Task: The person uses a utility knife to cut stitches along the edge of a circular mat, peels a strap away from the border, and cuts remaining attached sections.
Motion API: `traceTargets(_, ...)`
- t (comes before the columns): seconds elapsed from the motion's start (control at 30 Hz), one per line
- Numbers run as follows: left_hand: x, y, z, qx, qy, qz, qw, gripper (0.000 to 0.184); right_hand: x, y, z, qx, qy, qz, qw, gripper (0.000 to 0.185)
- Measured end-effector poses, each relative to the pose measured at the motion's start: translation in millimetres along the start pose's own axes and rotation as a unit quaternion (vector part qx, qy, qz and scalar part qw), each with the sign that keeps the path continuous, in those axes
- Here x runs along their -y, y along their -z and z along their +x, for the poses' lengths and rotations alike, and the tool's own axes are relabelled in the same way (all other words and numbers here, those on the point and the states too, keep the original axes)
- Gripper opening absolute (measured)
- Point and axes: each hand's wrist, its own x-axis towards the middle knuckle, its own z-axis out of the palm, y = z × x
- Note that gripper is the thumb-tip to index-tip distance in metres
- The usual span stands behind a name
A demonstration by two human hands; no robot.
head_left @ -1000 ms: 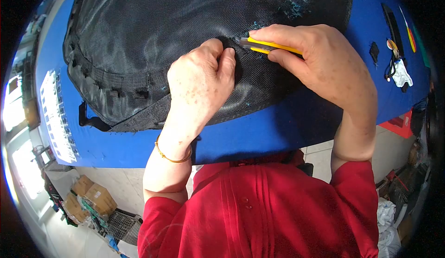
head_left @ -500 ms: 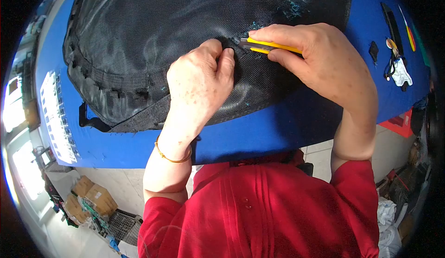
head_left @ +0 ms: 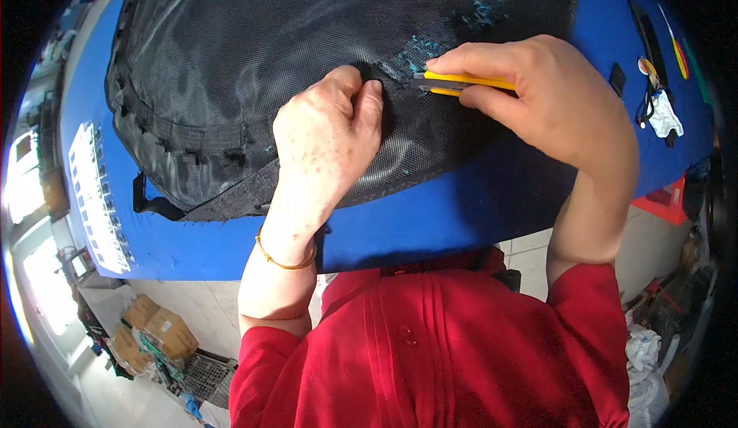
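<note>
Working on black mesh fabric, finding it spread broadly over a blue table and filling the upper middle of the view. Closing left hand on the mesh, knuckles up, laying thumb against bent forefinger; not managing to see past the knuckles to the tucked fingertips, so not judging the exact hold. Gripping a yellow cutter in right hand, clasping the handle between thumb and fingers, stretching forefinger along the upper edge. Pointing the grey front end leftward, low over the mesh, leaving a short stretch of fabric between it and left hand. Seeing teal threads sticking up loose just above the cutter's front end, with more tufts farther up and to the right. Noting a black strap looping out from the fabric's lower left edge onto the blue. Wearing a gold bracelet at left wrist and a red shirt. Listing along the table's right side: long black strip, slim red-and-yellow tool, small black piece, crumpled white scrap. Catching a bright white barred patch at the left end. Spotting cardboard boxes and a grey basket on pale floor at lower left, plus a red crate beyond the table's right edge.
</note>
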Motion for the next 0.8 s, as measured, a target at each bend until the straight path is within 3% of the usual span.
traceTargets(0.1, 2, -1, -1, -0.011, -0.009, -0.002, 1.0, 0.028, -7, 2, 3, -0.008, 0.008, 0.061, 0.998, 0.032)
traceTargets(0.17, 2, -1, -1, -0.014, -0.014, 0.001, 1.0, 0.029, -14, -3, 9, -0.134, 0.042, 0.067, 0.988, 0.033)
traceTargets(0.23, 1, -1, 0, -0.014, -0.012, 0.0, 1.0, 0.029, -5, 3, 15, -0.167, 0.052, 0.057, 0.983, 0.039)
traceTargets(0.3, 1, -1, -1, -0.013, -0.01, -0.002, 1.0, 0.029, 19, 20, 18, -0.094, -0.124, 0.131, 0.979, 0.04)
traceTargets(0.43, 2, -2, -2, -0.013, -0.007, 0.002, 1.0, 0.029, 12, 3, 20, -0.129, -0.128, 0.178, 0.967, 0.031)
traceTargets(0.5, 4, -4, -1, -0.02, -0.013, -0.001, 1.0, 0.029, -17, -22, 25, -0.117, -0.053, 0.296, 0.947, 0.038)
traceTargets(0.6, 4, -3, -1, -0.024, -0.014, 0.009, 1.0, 0.029, -11, -23, 32, -0.054, -0.077, 0.36, 0.928, 0.044)
traceTargets(0.7, 6, -3, -2, -0.024, -0.012, 0.019, 0.999, 0.028, -9, -24, 36, -0.001, -0.052, 0.507, 0.86, 0.039)
traceTargets(0.8, 7, -3, -2, -0.031, -0.016, 0.013, 0.999, 0.027, -11, -26, 44, 0.001, -0.027, 0.53, 0.848, 0.036)
